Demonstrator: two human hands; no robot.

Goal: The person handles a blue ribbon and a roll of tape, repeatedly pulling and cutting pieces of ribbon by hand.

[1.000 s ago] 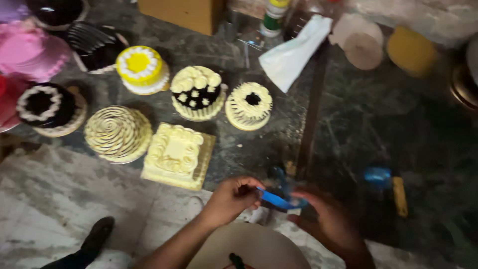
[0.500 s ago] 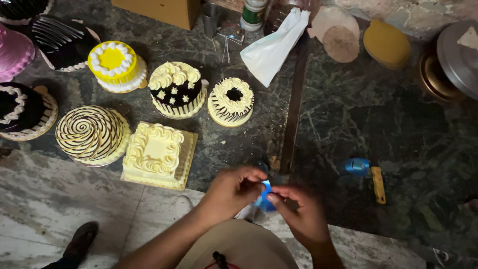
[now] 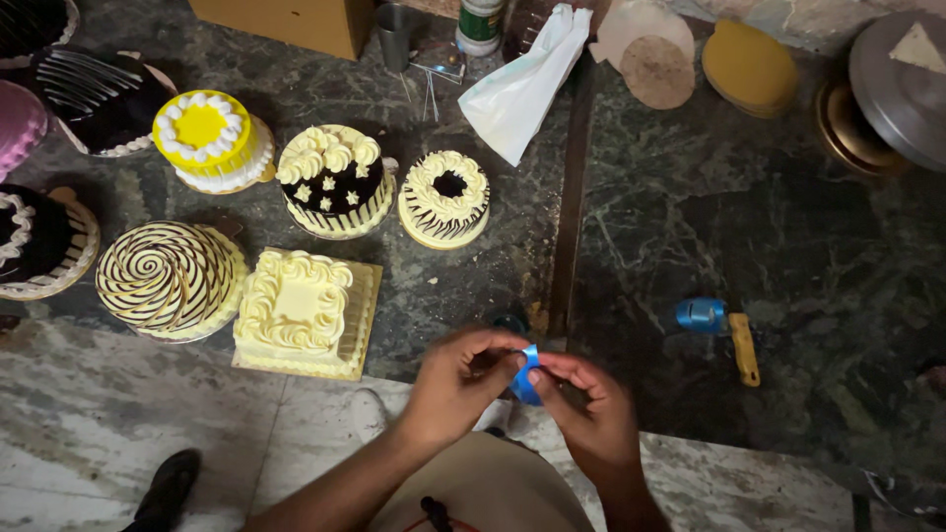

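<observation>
A strip of blue ribbon [image 3: 526, 372] is pinched between the fingertips of the left hand [image 3: 455, 386] and the right hand [image 3: 588, 414], both closed on it, at the near edge of the dark green marble counter [image 3: 788, 256]; how much ribbon lies beyond the fingers cannot be told. A blue ribbon roll [image 3: 700, 314] is seen well to the right, just beside a yellow-handled tool [image 3: 744, 348]. Seven decorated cakes are counted at least in part to the left, the nearest being a square cream cake [image 3: 302, 310] on its board and a swirl-topped round cake [image 3: 169, 278]. A white piping bag [image 3: 522, 84] lies behind, with a steel cup [image 3: 396, 32] near it, contents not visible. Nothing stands between the hands and the camera.
</observation>
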